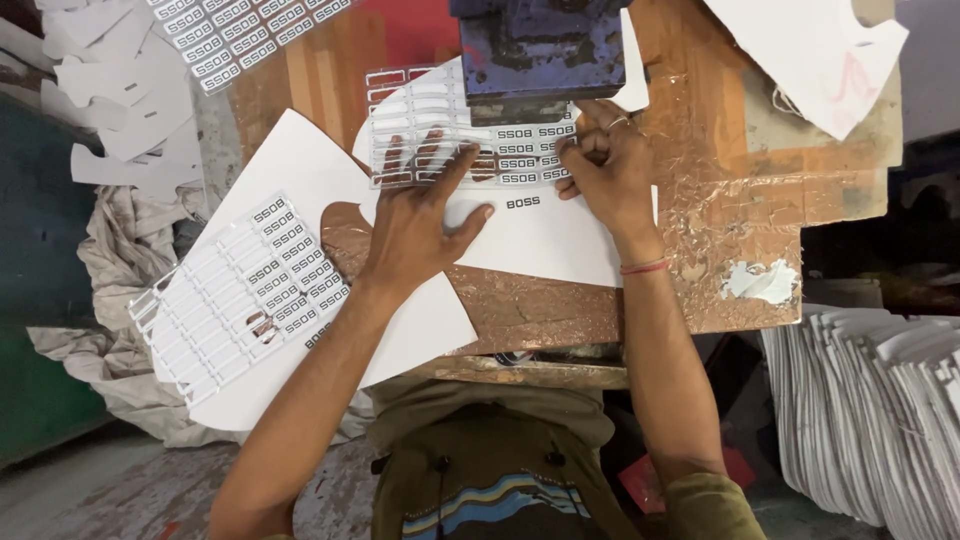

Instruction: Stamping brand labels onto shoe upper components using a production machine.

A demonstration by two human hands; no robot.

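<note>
Nearest, at seven o'clock, a spare label sheet (240,295) lying on a white card piece (330,150), with a stack of white cards (880,400) at four o'clock. In the middle, left hand (420,225) released, pressed flat with fingers spread on the white card (540,245) and the clear label sheet (440,140) over it; right hand (600,165) clenched, pinching that sheet's edge at one o'clock. Farthest, at twelve o'clock, a dark metal press block (540,50) on the foil-covered surface (740,200), touching the sheet.

Foil-covered workbench (740,200), white card sheets (560,245), clear label sheets (240,295)
</note>
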